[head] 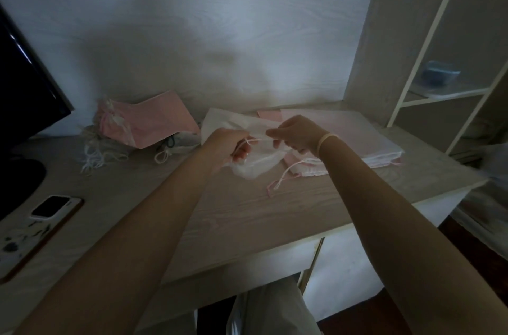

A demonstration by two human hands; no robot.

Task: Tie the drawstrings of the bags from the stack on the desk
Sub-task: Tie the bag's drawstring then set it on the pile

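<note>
A white drawstring bag (255, 167) lies at the middle of the desk (247, 211), its mouth bunched between my hands. My left hand (228, 146) grips the gathered neck and one end of the white drawstring (258, 139). My right hand (295, 135) pinches the other end, so the cord runs taut between them. To the right lies a flat stack of pink and white bags (354, 139) with loose cords (283, 175) trailing toward me. To the left sits a heap of bags (137, 126), pink and pale, with gathered mouths.
A dark monitor (24, 82) and its base stand at the far left. A phone (55, 207) lies on a patterned mat near the left front edge. White shelving (428, 93) rises at the right, holding a blue container (439, 76). The wall is close behind.
</note>
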